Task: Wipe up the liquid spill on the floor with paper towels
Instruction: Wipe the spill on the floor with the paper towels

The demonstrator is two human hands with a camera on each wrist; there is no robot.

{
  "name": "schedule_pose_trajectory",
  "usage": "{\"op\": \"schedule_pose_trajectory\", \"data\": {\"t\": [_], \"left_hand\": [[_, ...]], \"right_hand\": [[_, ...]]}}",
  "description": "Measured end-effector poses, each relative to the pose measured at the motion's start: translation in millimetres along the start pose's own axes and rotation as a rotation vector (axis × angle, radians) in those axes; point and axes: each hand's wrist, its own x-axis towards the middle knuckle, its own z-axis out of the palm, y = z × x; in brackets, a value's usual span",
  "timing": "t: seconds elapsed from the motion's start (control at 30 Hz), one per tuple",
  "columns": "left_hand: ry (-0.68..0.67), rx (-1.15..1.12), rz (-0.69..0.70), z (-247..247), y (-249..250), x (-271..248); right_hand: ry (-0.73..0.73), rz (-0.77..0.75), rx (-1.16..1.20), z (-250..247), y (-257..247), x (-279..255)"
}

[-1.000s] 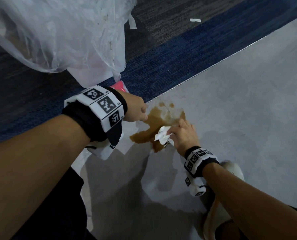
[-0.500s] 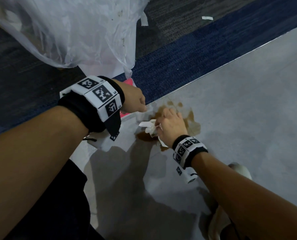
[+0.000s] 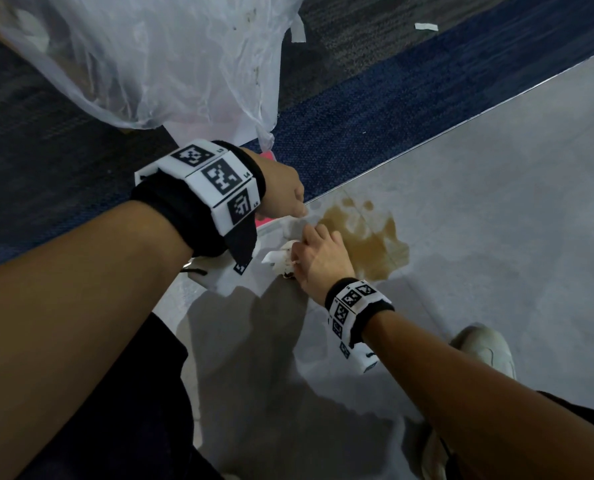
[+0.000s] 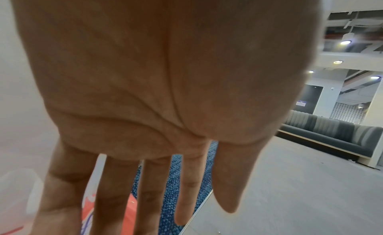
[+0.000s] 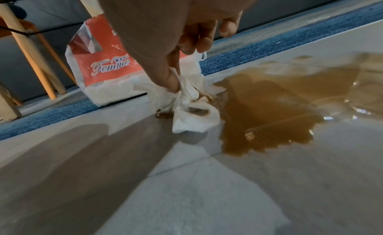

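A brown liquid spill (image 3: 368,240) (image 5: 279,104) lies on the grey floor beside the carpet edge. My right hand (image 3: 318,258) (image 5: 176,61) pinches a crumpled, partly soaked white paper towel (image 3: 281,259) (image 5: 190,104) at the spill's left edge, and the towel touches the floor. My left hand (image 3: 281,195) (image 4: 186,197) hovers just above and left of it, fingers straight and spread, holding nothing. A red and white pack of paper towels (image 5: 103,71) (image 4: 128,210) stands on the carpet edge behind the hands, mostly hidden by my left wrist in the head view.
A large clear plastic bag (image 3: 157,57) lies on the dark and blue carpet (image 3: 375,109) at the upper left. My shoe (image 3: 485,348) is at the lower right. Wooden chair legs (image 5: 31,50) stand behind the pack. Grey floor stretches right of the spill.
My right hand has dragged the towel from the middle of the spill to its left edge, uncovering the brown puddle. The left hand stays hovering above.
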Motion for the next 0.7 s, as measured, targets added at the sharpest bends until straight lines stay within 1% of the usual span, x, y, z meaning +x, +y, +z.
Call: {"op": "schedule_pose_trajectory", "data": {"t": [0.33,0.57,0.7], "left_hand": [[0.013,0.040,0.013,0,2,0],[0.005,0.054,0.015,2,0,2],[0.006,0.062,0.017,4,-2,5]], "right_hand": [[-0.023,-0.030,-0.023,4,5,0],[0.008,0.008,-0.025,6,16,-3],[0.025,0.062,-0.020,8,27,-8]]}}
